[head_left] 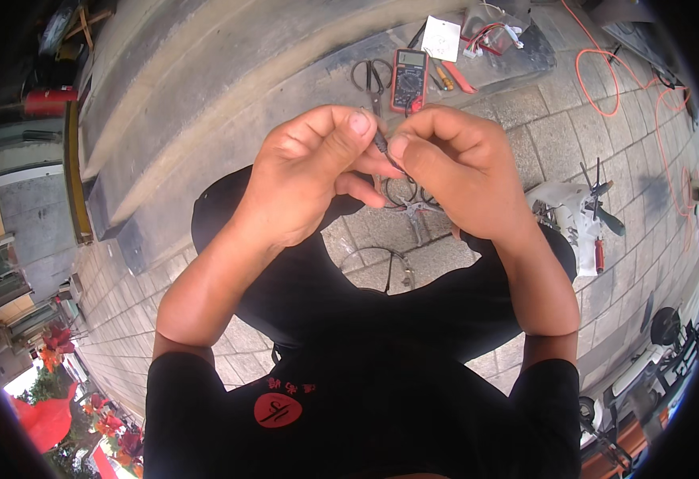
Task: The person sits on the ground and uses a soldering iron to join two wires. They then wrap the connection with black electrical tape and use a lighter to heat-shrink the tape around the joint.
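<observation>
Both hands are raised above my black-clad legs, pinching a dark cable (383,148) with a thicker black section. My left hand (310,172) grips its upper end between thumb and index finger, the other fingers curled loosely beneath. My right hand (465,172) pinches it just to the right with thumb and index finger. Beyond my hands lie black-handled scissors (372,78) and a red-cased multimeter (408,78). Below the cable, partly hidden by my fingers, a silver tool (415,219) and dark loops show on the pavement.
A white card (441,37), screwdrivers (440,74) and a wire bundle (493,38) rest on the grey step (317,76). An orange cable (617,92) snakes at upper right. A white part with tools (581,223) lies beside my right knee. Red plants (54,347) stand far left.
</observation>
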The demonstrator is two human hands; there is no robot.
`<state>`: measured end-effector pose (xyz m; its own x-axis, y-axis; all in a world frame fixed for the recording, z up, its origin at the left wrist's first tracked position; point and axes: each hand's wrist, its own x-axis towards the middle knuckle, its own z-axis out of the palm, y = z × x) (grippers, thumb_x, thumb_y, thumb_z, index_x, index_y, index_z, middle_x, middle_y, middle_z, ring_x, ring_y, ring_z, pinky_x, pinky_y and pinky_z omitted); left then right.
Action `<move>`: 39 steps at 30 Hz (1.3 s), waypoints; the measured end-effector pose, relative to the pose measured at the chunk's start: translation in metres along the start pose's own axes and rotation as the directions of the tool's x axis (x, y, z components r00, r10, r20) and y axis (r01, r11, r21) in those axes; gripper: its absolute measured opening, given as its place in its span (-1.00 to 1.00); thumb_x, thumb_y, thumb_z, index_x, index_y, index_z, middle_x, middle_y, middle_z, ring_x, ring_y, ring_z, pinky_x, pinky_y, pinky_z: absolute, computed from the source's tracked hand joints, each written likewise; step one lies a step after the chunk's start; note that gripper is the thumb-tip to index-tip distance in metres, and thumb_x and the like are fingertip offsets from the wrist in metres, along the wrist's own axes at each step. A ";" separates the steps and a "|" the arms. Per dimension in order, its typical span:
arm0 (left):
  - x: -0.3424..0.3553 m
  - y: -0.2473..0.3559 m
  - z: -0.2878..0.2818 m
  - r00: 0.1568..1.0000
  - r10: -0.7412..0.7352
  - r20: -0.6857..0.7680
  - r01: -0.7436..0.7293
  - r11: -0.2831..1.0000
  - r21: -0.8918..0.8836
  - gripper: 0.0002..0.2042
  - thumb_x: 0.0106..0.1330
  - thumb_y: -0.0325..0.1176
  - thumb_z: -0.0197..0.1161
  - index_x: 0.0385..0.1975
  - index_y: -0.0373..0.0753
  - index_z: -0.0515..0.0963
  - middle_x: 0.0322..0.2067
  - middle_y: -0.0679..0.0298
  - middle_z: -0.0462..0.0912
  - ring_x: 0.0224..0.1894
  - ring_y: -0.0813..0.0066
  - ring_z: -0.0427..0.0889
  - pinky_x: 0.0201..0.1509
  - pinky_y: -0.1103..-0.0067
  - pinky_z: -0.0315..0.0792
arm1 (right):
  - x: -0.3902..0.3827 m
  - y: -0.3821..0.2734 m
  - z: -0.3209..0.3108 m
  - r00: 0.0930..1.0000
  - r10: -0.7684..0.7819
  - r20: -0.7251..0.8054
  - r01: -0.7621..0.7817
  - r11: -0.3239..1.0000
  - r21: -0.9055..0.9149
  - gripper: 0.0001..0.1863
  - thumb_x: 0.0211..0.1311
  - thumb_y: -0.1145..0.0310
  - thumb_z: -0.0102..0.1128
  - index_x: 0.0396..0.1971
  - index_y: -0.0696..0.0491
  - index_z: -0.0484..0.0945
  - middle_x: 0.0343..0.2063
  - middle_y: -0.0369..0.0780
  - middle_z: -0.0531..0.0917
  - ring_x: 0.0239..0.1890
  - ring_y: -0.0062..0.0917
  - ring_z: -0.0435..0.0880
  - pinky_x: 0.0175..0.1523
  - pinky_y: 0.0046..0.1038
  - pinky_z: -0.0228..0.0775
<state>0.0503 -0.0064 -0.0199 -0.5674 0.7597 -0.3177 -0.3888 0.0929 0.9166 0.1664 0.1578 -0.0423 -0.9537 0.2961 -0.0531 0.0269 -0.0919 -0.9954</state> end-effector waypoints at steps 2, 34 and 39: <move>0.000 0.000 -0.001 1.000 -0.028 0.009 0.028 1.000 -0.013 -0.62 0.56 -0.06 0.13 -0.08 -0.34 0.58 -0.24 0.14 0.72 -0.20 0.34 0.78 -0.32 0.53 0.72 | 0.002 -0.001 0.003 0.999 0.042 -0.014 -0.041 0.995 0.094 -0.83 0.38 0.40 0.27 -0.33 0.22 0.68 -0.50 -0.43 0.60 -0.45 -0.85 0.46 -0.38 -0.65 0.31; -0.005 -0.005 0.000 0.988 0.151 0.014 -0.151 0.972 0.180 -0.76 0.47 -0.46 0.25 0.07 -0.36 0.56 -0.01 0.17 0.63 -0.05 0.45 0.70 -0.30 0.57 0.72 | 0.005 0.016 0.006 1.000 0.025 -0.018 -0.023 0.996 0.089 -0.91 0.36 0.45 0.24 -0.25 0.15 0.67 -0.49 -0.44 0.60 -0.49 -0.86 0.45 -0.42 -0.67 0.31; -0.007 -0.011 -0.001 0.970 0.239 0.044 -0.240 0.914 0.328 -0.74 0.43 -0.57 0.26 0.08 -0.34 0.57 0.02 0.19 0.60 -0.05 0.49 0.70 -0.23 0.63 0.69 | 0.004 0.021 0.005 0.985 -0.170 -0.027 0.167 0.981 -0.095 -0.87 0.26 0.53 0.28 -0.21 0.18 0.65 -0.41 -0.35 0.64 -0.43 -0.78 0.55 -0.34 -0.64 0.42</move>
<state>0.0579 -0.0136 -0.0276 -0.6115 0.7873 -0.0784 0.0193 0.1139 0.9933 0.1614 0.1527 -0.0627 -0.9357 0.3334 0.1150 -0.1045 0.0493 -0.9933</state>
